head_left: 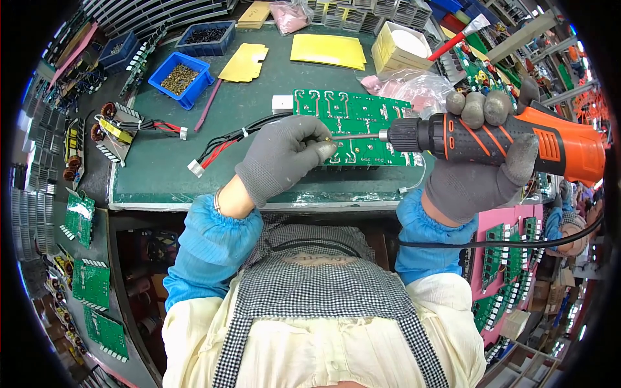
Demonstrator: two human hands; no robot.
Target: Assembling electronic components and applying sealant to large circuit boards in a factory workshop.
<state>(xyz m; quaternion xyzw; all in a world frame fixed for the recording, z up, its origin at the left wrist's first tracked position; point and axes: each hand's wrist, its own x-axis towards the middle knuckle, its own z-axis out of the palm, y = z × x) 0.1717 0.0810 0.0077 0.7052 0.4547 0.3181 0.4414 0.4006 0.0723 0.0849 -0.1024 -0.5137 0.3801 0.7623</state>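
- My right hand (482, 155), in a grey glove, is clenched around the grip of an orange and black power screwdriver (511, 139), held level with its bit pointing to my left.
- My left hand (284, 155), also gloved, pinches a small screw (330, 138) at the tip of the bit, fingers closed on it.
- Both hands hover over a green circuit board (352, 126), which lies at the middle of the green mat (259, 110), just inside the mat's near edge.
- One bundle of black and red wires (223, 145) runs from the board's left side to a white plug near the mat's near edge.
- Containers at the mat's far left corner: three blue bins. The nearest blue bin (181, 77) holds small brass-coloured parts; a second bin (206, 37) holds dark screws; a third bin (118, 50) sits further left, and I cannot tell what is in it.
- One white box (401, 46) stands toward the far right corner, and I cannot make out what it holds.
- Two clear bags: a clear plastic bag (414, 87) just beyond the board, and a bag (290, 16) with pink contents at the far edge.
- Yellow sheets (326, 50) lie at the far edge in two batches.
- One red-handled brush (456, 39) lies at the far right.
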